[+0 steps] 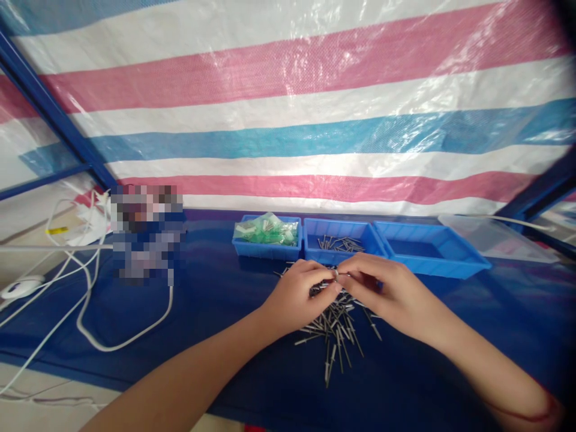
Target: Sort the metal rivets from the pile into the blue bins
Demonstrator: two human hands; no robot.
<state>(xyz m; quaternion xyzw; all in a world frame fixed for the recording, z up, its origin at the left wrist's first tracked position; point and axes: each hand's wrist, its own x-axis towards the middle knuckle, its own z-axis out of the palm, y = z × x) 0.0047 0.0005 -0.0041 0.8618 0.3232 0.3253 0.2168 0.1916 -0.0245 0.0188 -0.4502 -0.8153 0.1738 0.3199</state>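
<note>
My left hand (302, 297) and my right hand (386, 289) meet fingertip to fingertip just in front of the middle bin. Thumbs and index fingers of both are pinched together on a small silvery blind rivet (335, 274), mostly covered by the fingers. Under them a loose pile of blind rivets (335, 327) lies on the blue tabletop (216, 336), their thin metal stems pointing many ways. More rivets (339, 244) rest inside the middle blue bin (315, 227), behind my hands.
A left blue bin (265, 249) holds green-tinted plastic bags (267, 229). To the right stands another blue bin (443, 264), with a clear plastic sheet (499, 240) beside it. White cables (90, 300) and a pixelated patch (146, 240) occupy the left; striped sheeting (288, 138) hangs behind.
</note>
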